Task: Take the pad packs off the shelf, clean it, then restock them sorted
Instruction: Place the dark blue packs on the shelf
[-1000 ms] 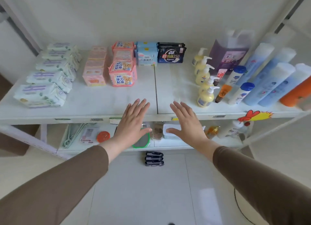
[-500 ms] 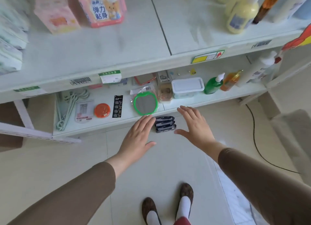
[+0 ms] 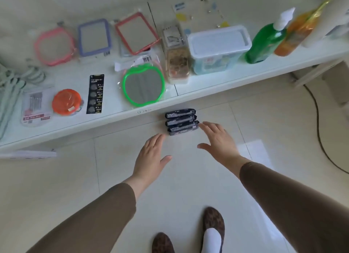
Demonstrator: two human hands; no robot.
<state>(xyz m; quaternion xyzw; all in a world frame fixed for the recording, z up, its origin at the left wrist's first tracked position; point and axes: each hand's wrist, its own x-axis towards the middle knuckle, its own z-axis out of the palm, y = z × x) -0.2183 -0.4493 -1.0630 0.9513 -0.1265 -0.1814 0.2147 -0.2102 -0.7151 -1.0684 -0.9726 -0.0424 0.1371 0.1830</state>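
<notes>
A low white shelf (image 3: 207, 85) is seen carrying a green apple-shaped mirror (image 3: 143, 87) at its front edge, with a black card of button batteries (image 3: 95, 94) and a round orange plastic case (image 3: 66, 101) further left. A clear lidded plastic box (image 3: 217, 48), a green pump bottle (image 3: 266, 43) and an orange bottle (image 3: 294, 33) are ranged towards the right end. Three dark blue pad packs (image 3: 181, 121) are stacked on the pale tiled floor (image 3: 56, 186), just in front of the shelf's front edge. The left hand (image 3: 151, 157) is held flat with fingers straight and together, its fingertips near the stack's left end. The right hand (image 3: 219, 142) is spread, fingers relaxed, its fingertips beside the nearest pack's right end; whether they touch cannot be told. Nothing is gripped.
</notes>
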